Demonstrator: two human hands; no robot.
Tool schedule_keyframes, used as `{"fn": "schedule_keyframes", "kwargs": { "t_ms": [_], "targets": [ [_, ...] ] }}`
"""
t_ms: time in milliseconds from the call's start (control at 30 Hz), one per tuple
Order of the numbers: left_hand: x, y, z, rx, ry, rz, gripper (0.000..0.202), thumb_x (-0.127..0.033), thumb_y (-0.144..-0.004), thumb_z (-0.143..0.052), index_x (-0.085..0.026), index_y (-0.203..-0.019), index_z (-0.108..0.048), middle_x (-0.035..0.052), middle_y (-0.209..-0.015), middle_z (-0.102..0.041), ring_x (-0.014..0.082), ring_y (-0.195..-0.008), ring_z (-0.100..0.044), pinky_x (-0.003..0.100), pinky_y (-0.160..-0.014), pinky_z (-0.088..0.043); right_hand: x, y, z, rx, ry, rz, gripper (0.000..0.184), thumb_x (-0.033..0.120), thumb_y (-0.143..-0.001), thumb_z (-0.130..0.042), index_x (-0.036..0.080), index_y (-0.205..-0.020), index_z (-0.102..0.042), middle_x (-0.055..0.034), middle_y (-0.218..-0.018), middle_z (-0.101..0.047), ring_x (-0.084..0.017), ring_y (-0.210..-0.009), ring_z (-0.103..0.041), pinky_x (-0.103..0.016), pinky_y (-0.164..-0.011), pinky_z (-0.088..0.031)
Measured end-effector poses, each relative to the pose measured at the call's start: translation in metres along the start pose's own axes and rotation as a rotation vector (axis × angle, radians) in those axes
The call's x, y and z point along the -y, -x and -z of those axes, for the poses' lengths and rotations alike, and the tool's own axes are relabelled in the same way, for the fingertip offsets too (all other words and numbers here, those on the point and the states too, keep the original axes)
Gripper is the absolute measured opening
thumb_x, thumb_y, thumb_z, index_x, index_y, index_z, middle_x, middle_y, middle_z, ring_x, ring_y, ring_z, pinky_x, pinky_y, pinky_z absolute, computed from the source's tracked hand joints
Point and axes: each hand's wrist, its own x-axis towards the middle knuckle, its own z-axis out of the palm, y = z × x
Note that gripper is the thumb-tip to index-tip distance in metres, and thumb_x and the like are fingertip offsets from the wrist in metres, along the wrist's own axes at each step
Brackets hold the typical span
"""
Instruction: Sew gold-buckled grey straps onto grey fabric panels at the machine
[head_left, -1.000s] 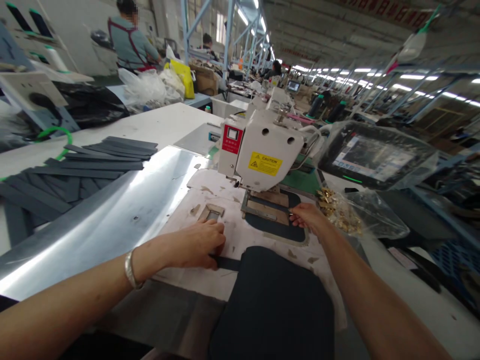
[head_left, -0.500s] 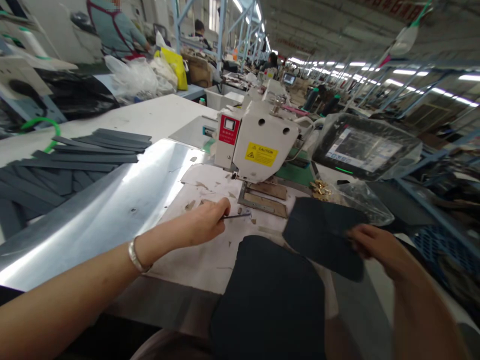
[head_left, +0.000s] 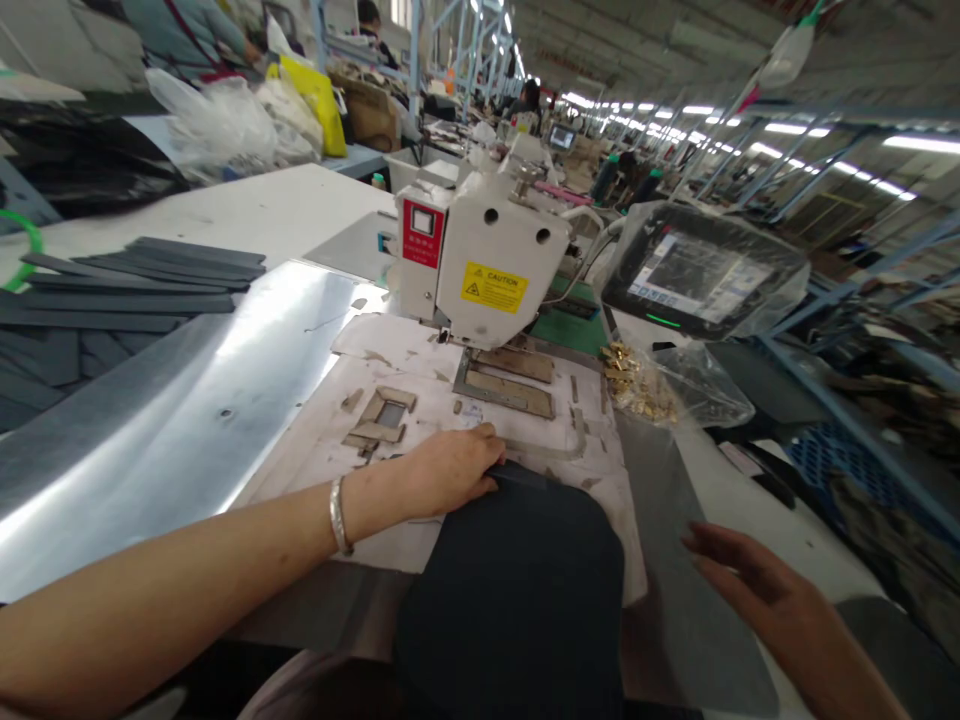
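Observation:
A dark, round-cornered flat panel [head_left: 517, 590] lies over the front of the pale template sheet [head_left: 300, 480] and hangs towards my lap. My left hand [head_left: 454, 470], with a silver bangle at the wrist, is closed at the panel's upper left corner. Its fingertips seem to pinch that edge; whether a thin tool is also in them is hidden. Apart from the panel, to its right, my right hand [head_left: 757, 585] is open and holds nothing. Beyond the template stands the white sewing machine head [head_left: 499, 270], above a metal frame [head_left: 506, 385].
Grey strips [head_left: 135, 290] are piled at the left beside a shiny metal plate [head_left: 225, 370]. A plastic-wrapped screen [head_left: 690, 275] stands at the right, behind a bag of small brass-coloured parts [head_left: 637, 385]. Another person [head_left: 187, 40] is at the far left.
My left hand moved right and down, from the template to the panel's edge. My right hand let go of a second dark panel, which no longer shows separately. The thin tool is no longer visible.

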Motion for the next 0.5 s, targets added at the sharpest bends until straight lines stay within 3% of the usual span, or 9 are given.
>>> {"fn": "schedule_keyframes", "kwargs": {
  "t_ms": [67, 167, 400, 500],
  "targets": [
    [0.001, 0.001, 0.001, -0.011, 0.024, 0.025, 0.028, -0.025, -0.085, -0.064, -0.018, -0.111, -0.058, 0.0074, -0.112, -0.059, 0.0218, -0.096, -0.063, 0.032, -0.084, -0.051, 0.015, 0.000, -0.037, 0.110, -0.036, 0.072, 0.048, 0.053, -0.073, -0.066, 0.019, -0.108, -0.069, -0.0110, -0.100, -0.073, -0.026, -0.084, -0.070, -0.035, -0.073, -0.059],
    [0.003, -0.001, 0.003, 0.004, 0.028, 0.031, 0.026, -0.026, -0.083, -0.066, -0.017, -0.106, -0.058, 0.0074, -0.110, -0.059, 0.0227, -0.095, -0.063, 0.033, -0.084, -0.050, 0.029, 0.007, -0.071, 0.110, 0.005, 0.235, 0.040, 0.049, -0.082, -0.063, 0.020, -0.108, -0.069, -0.0096, -0.101, -0.071, -0.023, -0.085, -0.068, -0.034, -0.077, -0.057],
    [-0.005, 0.001, 0.009, 0.013, 0.038, -0.064, 0.013, -0.016, -0.084, -0.062, -0.018, -0.095, -0.056, 0.0061, -0.108, -0.060, 0.0212, -0.097, -0.062, 0.031, -0.085, -0.048, 0.027, 0.034, -0.091, -0.149, 0.145, 0.329, 0.041, 0.042, -0.091, -0.054, 0.018, -0.123, -0.062, -0.0133, -0.115, -0.067, -0.026, -0.093, -0.067, -0.041, -0.085, -0.055],
    [-0.005, 0.006, 0.008, 0.028, 0.091, -0.085, 0.012, -0.012, -0.086, -0.057, -0.020, -0.094, -0.052, 0.0026, -0.095, -0.063, 0.0192, -0.090, -0.063, 0.027, -0.078, -0.047, 0.030, 0.041, -0.094, -0.252, 0.101, 0.338, 0.032, 0.040, -0.089, -0.058, 0.019, -0.113, -0.064, -0.0124, -0.114, -0.067, -0.027, -0.101, -0.065, -0.043, -0.090, -0.053]
  ]
}}
